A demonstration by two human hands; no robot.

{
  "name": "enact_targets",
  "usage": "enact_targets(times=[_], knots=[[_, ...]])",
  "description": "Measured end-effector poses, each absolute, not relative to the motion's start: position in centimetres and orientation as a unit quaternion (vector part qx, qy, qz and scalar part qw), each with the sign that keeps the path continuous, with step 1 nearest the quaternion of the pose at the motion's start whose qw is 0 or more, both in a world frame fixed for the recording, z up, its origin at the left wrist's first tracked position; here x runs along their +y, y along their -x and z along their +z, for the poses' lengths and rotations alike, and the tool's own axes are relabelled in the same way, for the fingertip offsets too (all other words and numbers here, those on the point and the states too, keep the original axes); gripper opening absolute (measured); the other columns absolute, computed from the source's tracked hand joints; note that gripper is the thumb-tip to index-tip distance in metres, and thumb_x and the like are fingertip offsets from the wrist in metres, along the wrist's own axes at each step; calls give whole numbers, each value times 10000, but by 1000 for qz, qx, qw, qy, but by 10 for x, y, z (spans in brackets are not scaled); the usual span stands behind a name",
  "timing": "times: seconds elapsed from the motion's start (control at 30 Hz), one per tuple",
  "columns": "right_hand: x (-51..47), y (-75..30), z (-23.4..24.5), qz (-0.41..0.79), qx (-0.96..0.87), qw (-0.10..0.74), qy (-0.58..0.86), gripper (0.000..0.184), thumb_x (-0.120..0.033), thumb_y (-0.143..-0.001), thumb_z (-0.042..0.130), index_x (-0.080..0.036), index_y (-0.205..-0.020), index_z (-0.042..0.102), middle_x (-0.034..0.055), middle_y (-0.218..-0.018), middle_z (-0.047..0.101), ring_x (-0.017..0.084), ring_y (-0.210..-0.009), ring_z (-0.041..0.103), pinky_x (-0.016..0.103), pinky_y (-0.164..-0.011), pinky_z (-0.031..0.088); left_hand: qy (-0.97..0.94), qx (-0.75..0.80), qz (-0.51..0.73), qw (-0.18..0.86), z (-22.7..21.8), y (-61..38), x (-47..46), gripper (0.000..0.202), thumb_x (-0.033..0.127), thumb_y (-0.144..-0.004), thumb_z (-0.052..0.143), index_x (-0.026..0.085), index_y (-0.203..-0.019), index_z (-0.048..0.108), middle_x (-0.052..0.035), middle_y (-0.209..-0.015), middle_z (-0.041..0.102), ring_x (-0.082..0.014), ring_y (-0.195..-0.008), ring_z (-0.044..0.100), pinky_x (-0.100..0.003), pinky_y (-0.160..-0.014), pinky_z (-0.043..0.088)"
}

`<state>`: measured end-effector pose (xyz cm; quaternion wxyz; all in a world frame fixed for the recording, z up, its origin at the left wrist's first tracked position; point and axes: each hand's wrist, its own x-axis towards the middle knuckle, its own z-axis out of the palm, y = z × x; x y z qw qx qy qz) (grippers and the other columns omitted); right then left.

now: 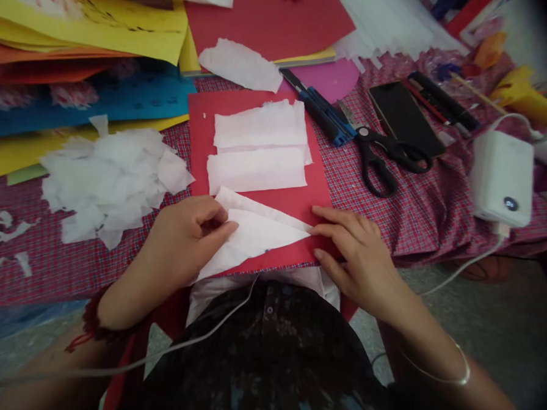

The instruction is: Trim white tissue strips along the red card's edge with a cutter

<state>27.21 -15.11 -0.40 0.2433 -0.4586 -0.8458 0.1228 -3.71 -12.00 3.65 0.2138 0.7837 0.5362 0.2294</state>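
Several yellow sheets [122, 29]: stacked at far left, beyond the hands; streaked with dark marks, too blurred to read.
Blue sheet [166, 91]: lower in the same stack; faint dark marks, likewise illegible.
Torn white pieces [116, 176]: heaped loosely on the checked cloth of the worktop [29, 276].
Left hand [178, 237]: grip apparently closed, with thumb and forefinger pinching the wide end of the folded white tissue [261, 230].
Folded white tissue: stretched between both hands, on the near part of the red sheet [291, 201]; directly right of the left grip, directly left of the right one. Long axis running left to right, tilted slightly toward the body, tapering from broad left end to narrow right point. Neither hand clearly nearer: in contact with both.
Two white strips [257, 169]: flat on the same sheet, just beyond the tissue, with long sides also left to right.
Right hand [358, 249]: grip open, fingers spread, holding nothing; forefinger just touching the tissue's narrow point.
Blue cutter [321, 111]: right of the red sheet; no readable brand.
Black scissors [378, 156]: beside the cutter, no lettering discernible.
Dark phone [404, 115]: just beyond the scissors, no visible label.
White boxy device [501, 174]: far right, with cable attached; round display too small to read.
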Motion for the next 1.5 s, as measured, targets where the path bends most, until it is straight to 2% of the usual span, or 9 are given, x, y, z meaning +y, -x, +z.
enact_targets(times=[0.17,0.33,0.77,0.9,1.0,1.2,1.33,1.43,1.5], knots=[[-151,-270,-3,127,-842,242,466,188,-237,-1034,611,-268,-1216,646,139,-1449,714,360,-1176,691,541,-915,502,-767,557,200,249,33,37,-103,312,302,-899,667,222,-646,504,54,-586,544,-121,-515,438,-284,-504,336],[-151,-269,-1,131,-837,241,474,172,-249,-1040,619,-275,-1209,637,130,-1451,716,356,-1184,686,534,-908,492,-763,568,134,277,33,41,-87,351,357,-884,682,223,-607,515,50,-519,508,-133,-492,465,-304,-501,301],[-150,-269,-2,114,-844,241,465,140,-232,-1056,608,-243,-1193,636,138,-1444,723,338,-1211,683,499,-926,484,-738,611,109,265,35,35,-83,289,377,-833,691,233,-653,515,32,-578,536,-155,-561,476,-314,-575,306],[-149,-268,-3,103,-844,236,470,133,-221,-1052,619,-226,-1178,657,138,-1434,730,333,-1203,681,481,-922,480,-698,616,84,355,56,29,-81,321,423,-933,608,206,-698,582,17,-645,568,-139,-600,486,-280,-572,302],[-149,-267,-4,99,-844,240,470,124,-218,-1048,627,-213,-1162,673,141,-1418,737,329,-1200,685,471,-920,478,-666,608,114,417,69,28,-83,388,374,-1053,466,190,-742,607,11,-675,573,-121,-602,466,-258,-577,332],[-148,-265,-7,87,-840,245,476,116,-215,-1033,636,-206,-1135,691,146,-1417,741,342,-1176,691,483,-918,478,-623,595,210,462,68,41,-107,463,384,-1114,368,148,-952,732,-47,-882,739,-156,-769,626,-254,-732,472],[-147,-264,-9,86,-837,247,481,121,-212,-1019,646,-205,-1127,700,150,-1412,744,350,-1191,692,494,-932,483,-740,492,193,415,61,44,-145,419,447,-1136,434,168,-1064,738,-28,-1032,767,-195,-950,693,-272,-854,512],[-146,-264,-10,84,-835,248,484,127,-201,-1002,658,-205,-1120,704,154,-1406,746,355,-1188,697,499,-927,489,-890,336,168,258,52,34,-182,388,496,-1122,546,155,-1158,728,-99,-1178,781,-278,-1114,696,-381,-988,508],[-146,-264,-11,83,-834,251,484,133,-198,-992,666,-210,-1118,706,148,-1398,751,355,-1183,702,502,-927,492,-937,267,155,165,47,25,-205,376,451,-1139,531,144,-1243,721,-126,-1250,781,-294,-1147,699,-437,-1059,476]])
